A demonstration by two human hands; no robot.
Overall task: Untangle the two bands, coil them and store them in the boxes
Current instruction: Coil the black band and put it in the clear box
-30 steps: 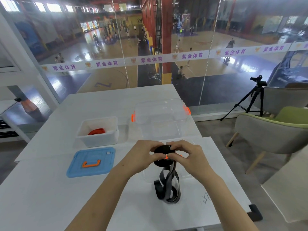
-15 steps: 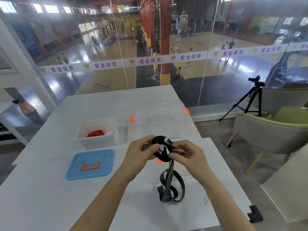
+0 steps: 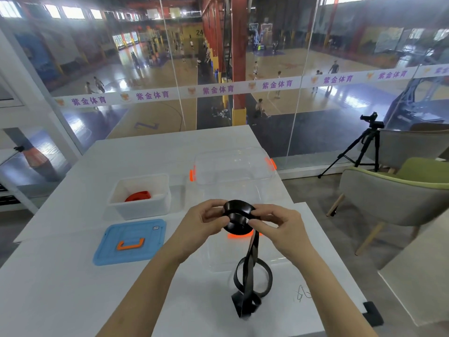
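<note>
**Two hands on black band, coil part-wound**

White box (image 3: 139,199) at 10 o'clock on the table (image 3: 60,288), red band (image 3: 138,196) coiled inside. Blue lid (image 3: 130,242) flat at 9. Left hand (image 3: 201,226) and right hand (image 3: 279,227) pinch the black band (image 3: 239,216) coil at centre; its loose tail hangs toward 6, onto the table. Clear box (image 3: 233,164) at 12.

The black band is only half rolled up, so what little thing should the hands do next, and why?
Probably wind one more turn. The left hand and right hand pinch a small coil of the black band, but a long loose tail hangs down and loops on the white table. The orange band already lies in the white box, so this one likely needs coiling before storing.
</note>
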